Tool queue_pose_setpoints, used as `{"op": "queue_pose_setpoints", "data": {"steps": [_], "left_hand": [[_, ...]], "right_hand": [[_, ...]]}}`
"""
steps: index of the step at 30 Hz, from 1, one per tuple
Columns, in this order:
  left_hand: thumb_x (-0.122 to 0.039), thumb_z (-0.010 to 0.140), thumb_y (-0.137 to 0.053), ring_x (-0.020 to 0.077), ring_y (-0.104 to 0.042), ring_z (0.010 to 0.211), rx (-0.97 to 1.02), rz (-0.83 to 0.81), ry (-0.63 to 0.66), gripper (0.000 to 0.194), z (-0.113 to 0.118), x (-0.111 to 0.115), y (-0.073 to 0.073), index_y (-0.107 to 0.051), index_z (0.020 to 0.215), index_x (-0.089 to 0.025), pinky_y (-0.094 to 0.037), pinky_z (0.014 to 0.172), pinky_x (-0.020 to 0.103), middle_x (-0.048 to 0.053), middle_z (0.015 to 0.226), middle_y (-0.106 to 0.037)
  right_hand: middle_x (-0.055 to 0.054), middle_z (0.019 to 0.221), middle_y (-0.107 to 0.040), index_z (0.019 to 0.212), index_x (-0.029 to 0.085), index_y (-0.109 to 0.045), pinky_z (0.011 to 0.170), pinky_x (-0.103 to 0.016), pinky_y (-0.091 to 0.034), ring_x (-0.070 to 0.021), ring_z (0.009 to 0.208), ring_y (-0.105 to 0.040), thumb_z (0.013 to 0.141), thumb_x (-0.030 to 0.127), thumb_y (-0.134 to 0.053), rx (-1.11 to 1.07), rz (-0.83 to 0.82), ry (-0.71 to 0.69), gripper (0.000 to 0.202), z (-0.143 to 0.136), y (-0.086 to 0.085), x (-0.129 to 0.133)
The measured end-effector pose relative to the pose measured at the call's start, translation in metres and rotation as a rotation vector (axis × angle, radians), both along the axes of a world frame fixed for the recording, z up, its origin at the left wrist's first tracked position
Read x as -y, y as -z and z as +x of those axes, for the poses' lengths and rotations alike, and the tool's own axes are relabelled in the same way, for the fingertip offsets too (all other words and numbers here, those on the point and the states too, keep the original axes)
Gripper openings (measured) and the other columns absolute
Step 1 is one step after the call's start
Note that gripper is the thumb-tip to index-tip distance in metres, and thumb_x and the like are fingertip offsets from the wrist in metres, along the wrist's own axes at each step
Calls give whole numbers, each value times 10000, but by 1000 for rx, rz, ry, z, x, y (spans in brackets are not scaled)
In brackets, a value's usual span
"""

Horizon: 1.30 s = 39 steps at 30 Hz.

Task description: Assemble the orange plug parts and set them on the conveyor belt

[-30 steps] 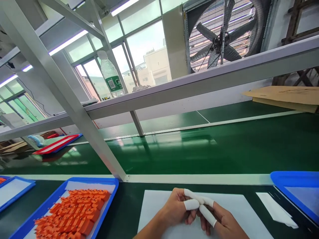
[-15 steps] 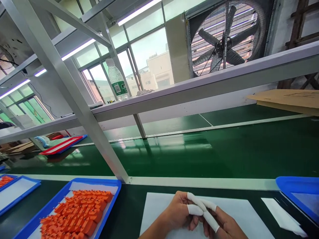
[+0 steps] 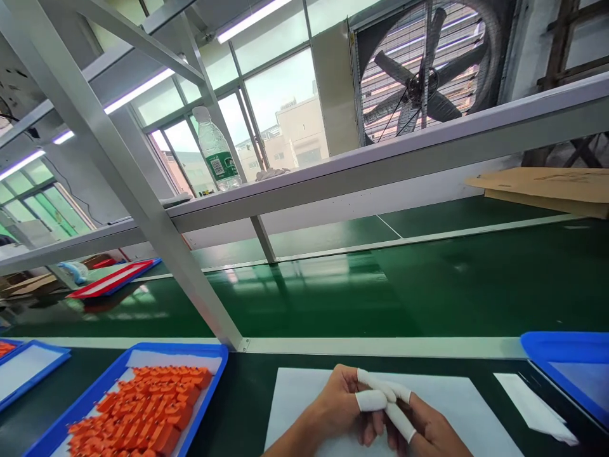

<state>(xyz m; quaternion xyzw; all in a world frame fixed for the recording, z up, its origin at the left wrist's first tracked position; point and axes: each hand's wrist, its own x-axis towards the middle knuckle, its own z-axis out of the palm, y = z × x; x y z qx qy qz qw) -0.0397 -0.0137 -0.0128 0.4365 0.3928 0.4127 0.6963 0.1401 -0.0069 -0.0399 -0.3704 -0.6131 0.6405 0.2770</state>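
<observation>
both hands meet over the white sheet [image 3: 304, 406]: left hand [image 3: 340, 406] pinching a finger cot [image 3: 399, 422] on right hand [image 3: 431, 431]; orange parts [image 3: 143, 412] lie left, nearer the left hand.

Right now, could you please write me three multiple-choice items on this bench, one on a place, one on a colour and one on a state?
1. Where does the water bottle stand?
A. on the upper shelf
B. on the white sheet
C. in a blue tray

2. What colour are the small parts in the blue tray?
A. green
B. orange
C. white

3. How are the left hand and right hand?
A. far apart
B. together over the white sheet
C. in the tray

Answers: 1 A, it stands up on the shelf by the window. 2 B, the heap is orange. 3 B, fingers with white finger cots meet above the sheet.
</observation>
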Motion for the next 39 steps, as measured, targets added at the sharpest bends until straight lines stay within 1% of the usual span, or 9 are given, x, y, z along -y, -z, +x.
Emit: {"op": "queue_pose_setpoints", "data": {"steps": [4, 9, 12, 16, 20, 23, 27, 31, 39], "left_hand": [[-362, 764, -753, 107, -536, 337, 0, 12, 27, 326, 0, -1, -1, -692, 669, -57, -355, 289, 184, 63, 532, -638], [-280, 791, -719, 130, -581, 388, 45, 51, 61, 241, 0, -1, -3, -690, 673, -72, -364, 315, 184, 57, 528, -635], [-228, 770, -732, 152, -601, 404, 68, 71, 48, 151, 1, -2, 0, -704, 743, -82, -369, 314, 189, 44, 527, -638], [-226, 814, -719, 128, -570, 383, 29, 103, 28, 139, 1, -3, 3, -701, 779, -93, -363, 323, 185, 37, 537, -642], [-239, 822, -737, 131, -582, 414, 2, 103, 44, 156, 0, -4, 1, -720, 890, -99, -389, 359, 194, 40, 564, -661], [-255, 816, -754, 127, -581, 414, 2, 99, 47, 199, 0, -4, -2, -734, 924, -90, -402, 383, 203, 56, 580, -678], [-269, 820, -757, 124, -572, 402, -4, 92, 14, 212, -1, -2, -5, -745, 921, -84, -433, 406, 226, 75, 597, -697], [-279, 808, -772, 147, -609, 423, -34, 81, 34, 222, -2, -1, -5, -747, 925, -92, -433, 406, 232, 96, 662, -723], [-258, 795, -776, 111, -592, 462, 1, 106, 44, 208, 0, -3, -6, -753, 941, -111, -440, 449, 230, 95, 778, -737]], "right_hand": [[-47, 776, -708, 1107, 179, -671, 679, -312, -510, -197, 684, -621, 928, 417, -479, -26, 51, -5, 353, 0, -4, 1], [-26, 774, -690, 1267, 175, -587, 614, -293, -503, -177, 658, -604, 951, 304, -469, -164, 102, 8, 361, -2, -8, 2], [-17, 783, -688, 1266, 177, -575, 609, -285, -506, -165, 655, -606, 940, 217, -477, -215, 126, 14, 343, -2, -8, 2], [-10, 774, -683, 1241, 178, -580, 598, -274, -497, -151, 642, -600, 938, 158, -458, -231, 170, 19, 327, 0, -13, 0], [7, 739, -662, 1111, 181, -608, 618, -270, -494, -141, 634, -590, 924, 114, -449, -181, 247, 36, 255, 3, -18, -1], [9, 779, -664, 986, 196, -610, 676, -275, -488, -139, 677, -591, 870, 48, -445, -92, 340, 54, 250, 5, -21, 1], [-16, 861, -664, 885, 198, -579, 686, -287, -462, -161, 738, -585, 849, 61, -481, 75, 412, 75, 173, 7, -24, 5], [-22, 914, -662, 900, 204, -544, 714, -292, -456, -169, 782, -590, 869, 73, -467, 87, 467, 30, 155, 10, -27, 6], [-7, 883, -625, 873, 221, -506, 692, -295, -449, -176, 759, -559, 734, 39, -500, 110, 470, 26, 229, 13, -19, 3]]}}
